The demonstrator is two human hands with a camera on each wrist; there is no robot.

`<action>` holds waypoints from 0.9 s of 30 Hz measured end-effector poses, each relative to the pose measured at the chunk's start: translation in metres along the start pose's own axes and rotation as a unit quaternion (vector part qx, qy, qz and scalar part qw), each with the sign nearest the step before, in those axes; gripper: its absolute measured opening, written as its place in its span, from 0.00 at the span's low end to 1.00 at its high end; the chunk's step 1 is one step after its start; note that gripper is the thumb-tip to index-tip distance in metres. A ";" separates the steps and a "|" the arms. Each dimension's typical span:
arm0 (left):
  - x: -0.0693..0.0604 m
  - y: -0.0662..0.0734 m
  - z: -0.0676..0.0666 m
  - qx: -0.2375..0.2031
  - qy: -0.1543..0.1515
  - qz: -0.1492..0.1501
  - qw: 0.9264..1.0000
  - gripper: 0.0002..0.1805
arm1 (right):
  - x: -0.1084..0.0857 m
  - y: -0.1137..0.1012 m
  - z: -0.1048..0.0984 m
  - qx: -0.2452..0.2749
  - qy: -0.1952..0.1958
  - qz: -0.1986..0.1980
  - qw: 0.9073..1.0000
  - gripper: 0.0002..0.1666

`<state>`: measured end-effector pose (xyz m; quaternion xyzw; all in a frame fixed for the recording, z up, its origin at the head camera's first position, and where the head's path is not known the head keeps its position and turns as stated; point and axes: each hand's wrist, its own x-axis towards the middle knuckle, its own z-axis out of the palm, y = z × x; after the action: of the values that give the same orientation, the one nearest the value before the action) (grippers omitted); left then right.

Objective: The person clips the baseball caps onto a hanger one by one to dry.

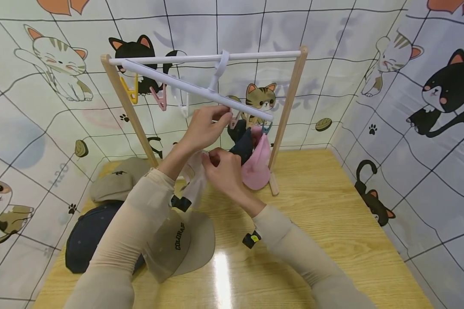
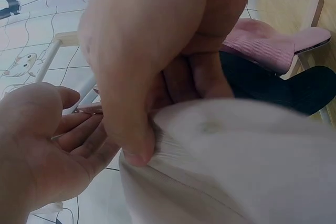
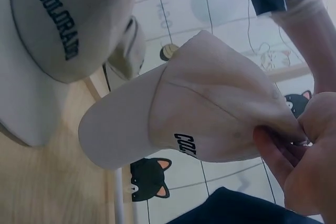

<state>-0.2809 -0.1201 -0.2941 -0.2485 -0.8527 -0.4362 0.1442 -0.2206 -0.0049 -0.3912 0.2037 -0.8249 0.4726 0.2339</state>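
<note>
My right hand point(image 1: 226, 169) pinches the back edge of a pale cap point(image 3: 210, 98) with dark lettering, its brim hanging downward. My left hand point(image 1: 205, 128) is just above it, under the white hanger bar point(image 1: 166, 81). Its thumb and fingers pinch a pinkish clip point(image 2: 90, 108) on the hanger. Right of that hand, a dark navy cap point(image 1: 242, 146) and a pink cap point(image 1: 257, 167) hang from the low end of the hanger. A teal clip point(image 1: 267, 128) is above the pink one.
The hanger hooks over a wooden-sided rack point(image 1: 294, 90), tilted down to the right. A yellow clip point(image 1: 130, 91), a pink clip point(image 1: 159, 98) and a white clip point(image 1: 184, 105) hang at left. Beige COLORADO cap point(image 1: 170, 244), navy cap point(image 1: 89, 236) and grey-beige cap point(image 1: 112, 184) lie on the table point(image 1: 317, 206).
</note>
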 end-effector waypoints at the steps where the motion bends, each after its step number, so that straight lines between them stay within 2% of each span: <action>1: 0.000 0.000 0.000 -0.002 0.000 -0.003 1.000 0.15 | 0.003 0.001 0.000 -0.003 0.000 0.009 1.000 0.14; 5: 0.000 0.001 -0.001 -0.004 0.002 -0.002 1.000 0.15 | 0.015 0.005 -0.002 0.002 -0.005 0.037 0.999 0.14; 7: 0.000 0.001 -0.002 -0.005 0.001 0.000 1.000 0.15 | 0.021 0.015 0.000 0.008 -0.009 0.045 0.999 0.15; 12: -0.002 0.000 -0.004 -0.008 0.000 -0.004 1.000 0.15 | 0.034 0.054 0.013 0.005 -0.004 0.069 0.998 0.14; 15: -0.003 0.000 -0.002 -0.010 0.008 -0.008 1.000 0.16 | 0.038 0.069 0.014 -0.010 0.010 0.074 0.997 0.13; 18: -0.003 -0.001 0.002 -0.015 0.027 -0.005 1.000 0.15 | 0.041 0.074 0.011 -0.032 0.024 0.074 0.996 0.13; 22: -0.003 0.000 0.011 -0.008 0.069 -0.009 0.998 0.13 | 0.041 0.070 0.004 -0.042 0.033 0.080 0.995 0.14; 27: -0.002 0.005 0.019 0.038 0.113 -0.026 0.993 0.16 | 0.039 0.056 -0.005 -0.034 0.037 0.088 0.995 0.15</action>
<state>-0.2773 -0.1032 -0.3027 -0.1694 -0.8533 -0.4323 0.2374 -0.2821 0.0211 -0.4043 0.1046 -0.8458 0.4704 0.2288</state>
